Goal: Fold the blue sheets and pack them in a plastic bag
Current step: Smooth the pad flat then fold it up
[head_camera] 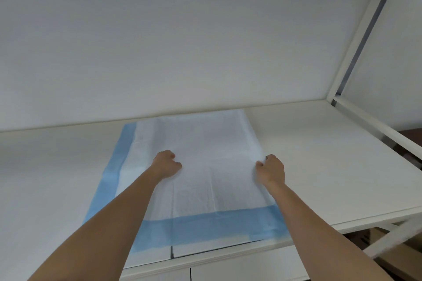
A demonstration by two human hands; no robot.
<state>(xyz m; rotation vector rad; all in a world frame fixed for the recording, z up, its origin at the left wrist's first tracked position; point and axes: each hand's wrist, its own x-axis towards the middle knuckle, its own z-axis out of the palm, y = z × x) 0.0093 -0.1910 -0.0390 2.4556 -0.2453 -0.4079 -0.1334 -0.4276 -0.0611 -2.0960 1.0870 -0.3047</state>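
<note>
A blue sheet (201, 143), pale in the middle with a darker blue border along its left and near sides, lies flat on the white table (319, 155). It looks folded along its right side, where no blue border shows. My left hand (166, 164) rests as a fist on the sheet's middle. My right hand (270, 170) pinches the sheet's right edge between thumb and fingers. No plastic bag is in view.
A white wall panel (182, 41) rises behind the table. A white metal frame post (360, 36) slants up at the right. Brown cardboard (388, 255) lies below the table's right corner. The table's front edge runs just under the sheet's near border.
</note>
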